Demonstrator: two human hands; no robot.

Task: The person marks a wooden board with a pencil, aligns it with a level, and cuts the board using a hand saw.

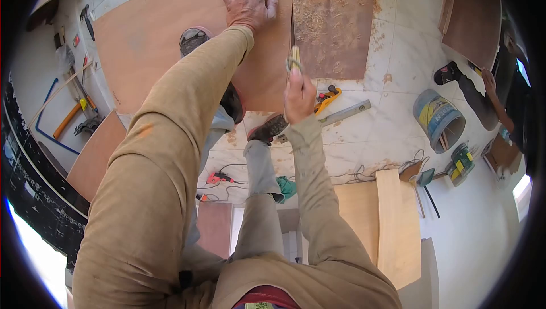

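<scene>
My left hand lies flat with fingers spread on a large reddish-brown wooden board, close to its right edge. My right hand is closed around a narrow yellow tool at that same edge. The tool's far end and exact kind cannot be made out. Beside the board lies a darker wooden sheet strewn with wood shavings. Just right of my right hand are a yellow-and-black tool and a metal spirit level on the tiled floor.
Rightward stand a blue bucket and a green power tool, with another person beyond. Cables and a red tool lie near my feet. Pale boards are at lower right; a blue-framed saw and hammer lie left.
</scene>
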